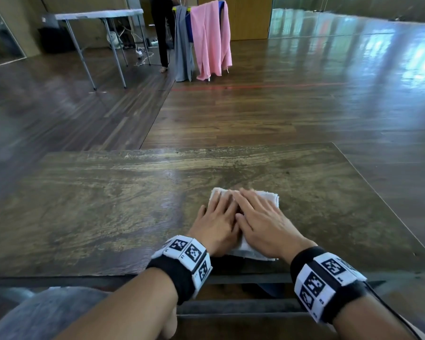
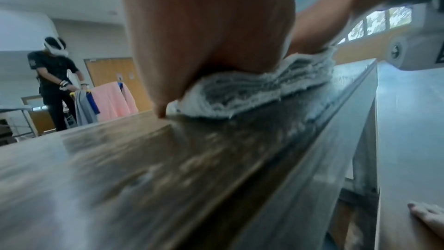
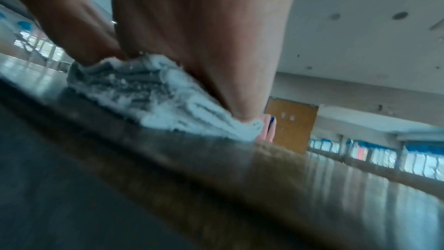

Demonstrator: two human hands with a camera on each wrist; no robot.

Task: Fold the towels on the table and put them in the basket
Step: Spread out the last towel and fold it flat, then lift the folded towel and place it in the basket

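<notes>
A small white towel (image 1: 270,195) lies folded into a thick pad near the front edge of the wooden table (image 1: 108,204). Both hands lie flat on top of it, side by side, fingers straight. My left hand (image 1: 217,217) covers its left half and my right hand (image 1: 258,217) its right half. In the left wrist view the towel (image 2: 252,90) shows several stacked layers pressed under my left hand (image 2: 206,35). The right wrist view shows the towel (image 3: 149,98) squashed beneath my right hand (image 3: 204,45). No basket is in view.
Beyond the table is dark wooden floor. A drying rack with a pink cloth (image 1: 210,38) and a grey cloth (image 1: 182,45) stands far back, with a person in black (image 1: 161,28) beside it. A white folding table (image 1: 98,15) stands at the back left.
</notes>
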